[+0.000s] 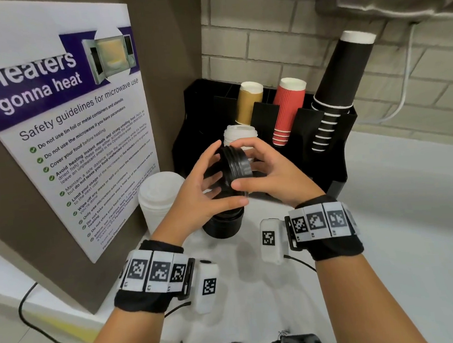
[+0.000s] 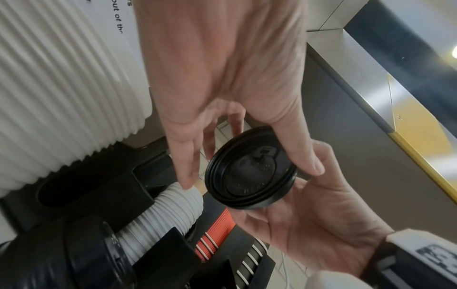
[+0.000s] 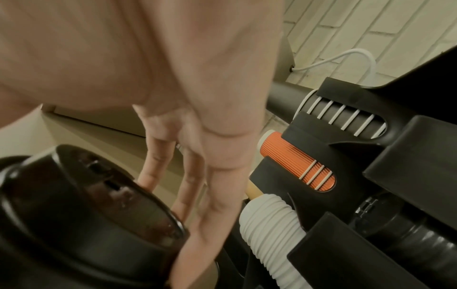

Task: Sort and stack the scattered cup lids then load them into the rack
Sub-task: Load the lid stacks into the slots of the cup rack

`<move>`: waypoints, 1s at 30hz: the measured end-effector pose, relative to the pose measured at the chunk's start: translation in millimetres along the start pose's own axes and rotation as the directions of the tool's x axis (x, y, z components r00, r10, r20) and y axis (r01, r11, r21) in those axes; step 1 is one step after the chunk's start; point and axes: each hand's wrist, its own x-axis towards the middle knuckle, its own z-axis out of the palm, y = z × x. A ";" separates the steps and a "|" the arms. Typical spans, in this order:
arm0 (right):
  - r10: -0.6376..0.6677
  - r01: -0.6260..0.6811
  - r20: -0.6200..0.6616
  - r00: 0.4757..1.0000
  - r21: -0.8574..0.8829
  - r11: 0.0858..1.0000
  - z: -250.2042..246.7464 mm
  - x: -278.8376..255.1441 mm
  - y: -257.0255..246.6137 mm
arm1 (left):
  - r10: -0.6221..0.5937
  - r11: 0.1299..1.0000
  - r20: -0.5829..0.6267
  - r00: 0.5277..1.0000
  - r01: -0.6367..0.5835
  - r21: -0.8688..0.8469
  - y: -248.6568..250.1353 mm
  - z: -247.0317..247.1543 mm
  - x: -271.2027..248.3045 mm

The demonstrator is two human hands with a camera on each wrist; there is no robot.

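1. At the left of the frame a white lid stack (image 1: 160,200) stands on the counter (image 1: 384,214).
2. In the middle, my left hand (image 1: 200,189) and right hand (image 1: 271,173) both grip a short stack of black lids (image 1: 237,170), held on edge.
3. Behind it, the black rack (image 1: 333,142) holds cups.

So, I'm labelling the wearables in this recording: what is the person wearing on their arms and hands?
Both hands are bare. The left wrist and right wrist each carry a black fabric band ringed with white tiles printed with black square codes. A white capsule-shaped module with its own code tag hangs off each band, trailing a thin black cable. No sleeves are visible.
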 end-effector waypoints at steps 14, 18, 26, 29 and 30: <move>0.102 -0.300 -0.390 0.915 -0.489 0.819 -100.0 62.2 65.5 | 0.066 0.998 -0.215 0.974 -0.060 0.037 7.0 -14.3 -0.6; 0.222 -0.314 -0.224 0.949 -0.740 0.595 -97.3 73.1 69.6 | 0.062 0.997 -0.222 0.973 -0.052 0.053 8.1 -14.2 -0.8; 0.331 -0.266 -0.123 0.936 -0.861 0.433 -81.2 82.5 78.2 | 0.050 0.997 -0.224 0.973 -0.035 0.074 8.1 -16.1 -2.2; 0.344 -0.270 -0.121 0.931 -0.863 0.428 -81.4 82.8 79.5 | 0.052 0.997 -0.222 0.974 -0.036 0.072 7.9 -15.9 -2.1; 0.360 -0.269 -0.117 0.926 -0.871 0.410 -80.6 82.6 79.8 | 0.052 0.997 -0.220 0.974 -0.037 0.070 8.0 -15.5 -2.0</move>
